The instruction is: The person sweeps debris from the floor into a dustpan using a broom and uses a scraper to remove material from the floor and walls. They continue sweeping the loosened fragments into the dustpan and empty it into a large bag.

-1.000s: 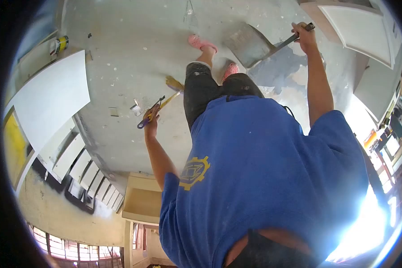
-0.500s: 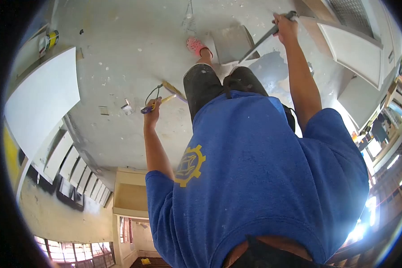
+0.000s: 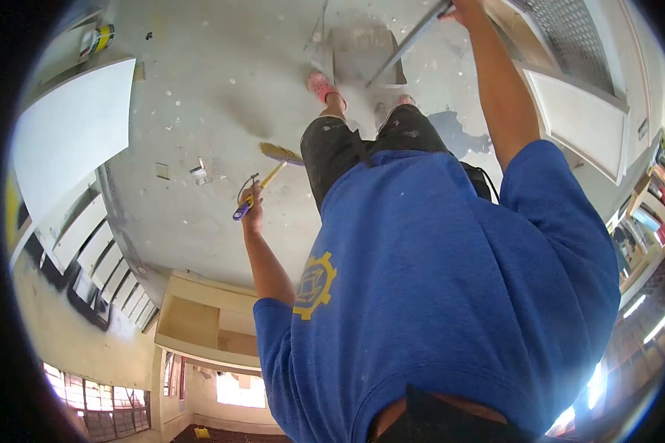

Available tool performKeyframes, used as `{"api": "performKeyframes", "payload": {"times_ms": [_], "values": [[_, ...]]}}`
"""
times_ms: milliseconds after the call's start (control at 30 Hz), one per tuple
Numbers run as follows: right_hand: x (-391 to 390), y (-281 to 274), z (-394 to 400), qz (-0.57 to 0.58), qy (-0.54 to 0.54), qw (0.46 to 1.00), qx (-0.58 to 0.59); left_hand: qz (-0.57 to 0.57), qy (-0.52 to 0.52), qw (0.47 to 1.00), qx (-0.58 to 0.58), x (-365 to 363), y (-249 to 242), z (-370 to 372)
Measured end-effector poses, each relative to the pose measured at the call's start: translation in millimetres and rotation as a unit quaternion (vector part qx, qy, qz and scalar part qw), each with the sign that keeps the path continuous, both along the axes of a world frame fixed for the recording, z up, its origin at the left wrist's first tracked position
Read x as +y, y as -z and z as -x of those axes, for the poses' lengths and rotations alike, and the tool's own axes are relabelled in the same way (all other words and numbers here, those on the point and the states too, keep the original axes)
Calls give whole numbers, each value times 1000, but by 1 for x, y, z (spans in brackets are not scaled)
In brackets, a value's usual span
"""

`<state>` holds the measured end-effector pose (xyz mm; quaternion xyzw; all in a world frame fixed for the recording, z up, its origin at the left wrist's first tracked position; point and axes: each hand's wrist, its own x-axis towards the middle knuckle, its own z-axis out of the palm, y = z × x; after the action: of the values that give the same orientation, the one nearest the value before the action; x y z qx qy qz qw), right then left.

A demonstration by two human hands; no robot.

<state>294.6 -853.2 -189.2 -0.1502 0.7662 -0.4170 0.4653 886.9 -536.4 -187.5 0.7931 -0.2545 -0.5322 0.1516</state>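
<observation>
My left hand (image 3: pixel 251 205) is closed around the yellow and purple handle of a small broom (image 3: pixel 279 153), along with a thin dark loop. The broom's bristles are at the floor, left of my legs. At the top edge, my right hand (image 3: pixel 464 12) grips a long grey handle (image 3: pixel 410 46), partly cut off by the frame. This handle slants down to a flat grey dustpan (image 3: pixel 363 53) on the floor, just ahead of my feet. Whether the two are joined is unclear.
A white panel (image 3: pixel 77 133) stands at the left, near a yellow-labelled can (image 3: pixel 102 37). White framed panels (image 3: pixel 580 122) lean at the right. Small scraps (image 3: pixel 199 171) lie on the grey floor (image 3: pixel 199 96). Shelving (image 3: pixel 192 321) appears lower left.
The view has shifted. My right hand and the long handle are farther forward, near the top edge. My second pink shoe now shows. My left hand still holds the broom, whose bristles are more visible.
</observation>
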Motion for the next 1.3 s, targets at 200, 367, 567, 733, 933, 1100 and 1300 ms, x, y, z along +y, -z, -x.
{"api": "performKeyframes", "payload": {"times_ms": [200, 367, 567, 733, 933, 1100, 1300], "values": [[160, -57, 100, 10, -9, 998, -57, -5, 91, 994, -51, 77, 19, 76], [241, -48, 166, 56, -65, 994, -73, -13, 194, 976, -94, 148, 56, 125], [258, -44, 206, 1, -157, 988, 15, -70, 129, 989, -12, 145, 29, 191], [219, -18, 215, -29, -174, 982, 69, -98, 53, 991, 79, 141, 52, 195], [156, -16, 158, -87, -230, 963, 107, -64, -51, 993, 88, 149, 33, 209], [90, -9, 113, -109, -278, 945, 134, -62, -102, 987, 112, 170, 41, 212], [-4, 36, 68, 27, -318, 944, 87, -67, -109, 987, 99, 201, 60, 216]]}}
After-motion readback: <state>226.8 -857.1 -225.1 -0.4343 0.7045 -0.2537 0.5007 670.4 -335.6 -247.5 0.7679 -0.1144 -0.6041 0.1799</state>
